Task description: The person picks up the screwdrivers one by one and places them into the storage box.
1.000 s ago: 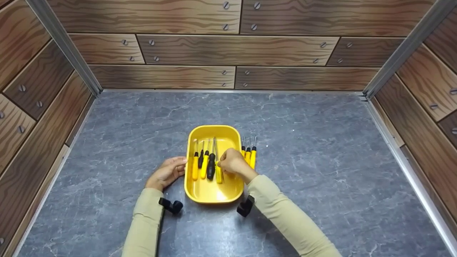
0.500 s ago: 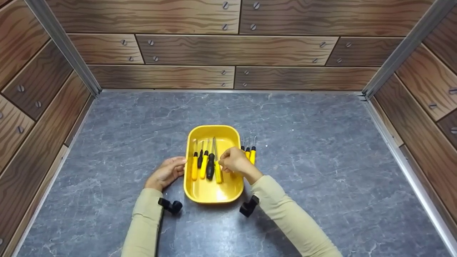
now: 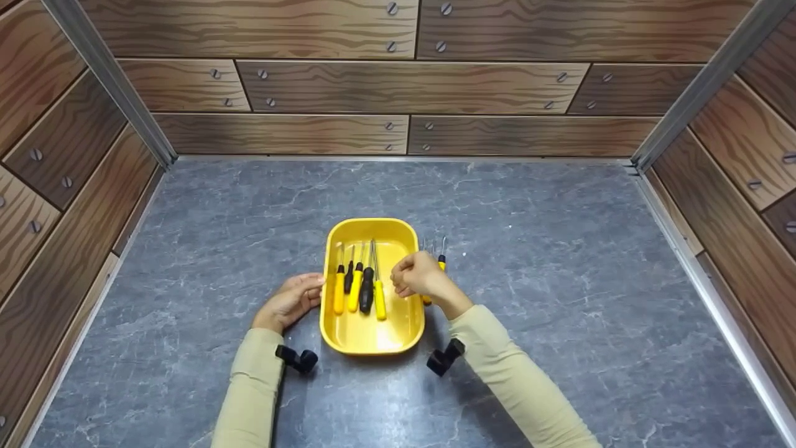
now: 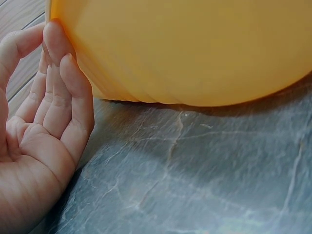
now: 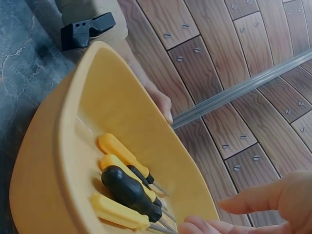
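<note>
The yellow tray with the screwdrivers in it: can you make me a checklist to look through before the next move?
1. Left hand touching the yellow tray: ok.
2. Inside screwdrivers, five, lying side by side: ok.
3. Right hand holding nothing: ok.
4. Every screwdriver in the tray: not ok, outside screwdrivers lie to its right.
5. How many are outside: cannot tell for sure, the right hand partly covers them.

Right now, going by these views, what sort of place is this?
Probably a small tabletop work booth: a back wall of printed planks, a metal corner post, and a yellow tray of screwdrivers.
</note>
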The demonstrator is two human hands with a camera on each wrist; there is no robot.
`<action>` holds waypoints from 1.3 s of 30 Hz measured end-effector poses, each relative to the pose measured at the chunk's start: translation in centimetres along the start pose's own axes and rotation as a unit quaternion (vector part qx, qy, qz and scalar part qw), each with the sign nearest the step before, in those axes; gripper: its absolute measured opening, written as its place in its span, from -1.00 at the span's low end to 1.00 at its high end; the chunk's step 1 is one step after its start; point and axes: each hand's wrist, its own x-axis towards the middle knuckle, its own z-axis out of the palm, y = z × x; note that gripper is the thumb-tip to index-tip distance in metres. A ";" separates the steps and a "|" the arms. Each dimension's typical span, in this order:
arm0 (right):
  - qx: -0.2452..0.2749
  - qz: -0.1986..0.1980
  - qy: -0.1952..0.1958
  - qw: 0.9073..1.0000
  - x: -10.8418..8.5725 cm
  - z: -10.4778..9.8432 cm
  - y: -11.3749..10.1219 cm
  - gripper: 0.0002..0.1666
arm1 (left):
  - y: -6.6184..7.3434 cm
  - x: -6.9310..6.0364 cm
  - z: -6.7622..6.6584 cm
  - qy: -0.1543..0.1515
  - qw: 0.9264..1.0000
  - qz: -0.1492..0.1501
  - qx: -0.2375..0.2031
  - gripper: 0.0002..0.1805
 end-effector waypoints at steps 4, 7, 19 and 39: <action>0.012 0.001 0.000 1.000 0.0 -0.4 0.1 -0.73 | -0.1 0.0 -0.1 -0.002 1.000 -0.002 0.003 -0.81; 0.018 0.006 0.006 1.000 0.0 -0.6 0.2 -0.73 | -0.1 0.0 -0.1 0.000 1.000 -0.001 0.000 -0.81; 0.028 0.009 -0.001 1.000 -0.1 -1.4 0.6 -0.73 | 0.1 0.0 0.0 -0.002 1.000 -0.005 -0.004 -0.82; 0.098 0.027 -0.018 0.995 0.0 -3.7 1.9 -0.69 | 0.0 0.0 0.0 0.000 1.000 0.002 -0.002 -0.78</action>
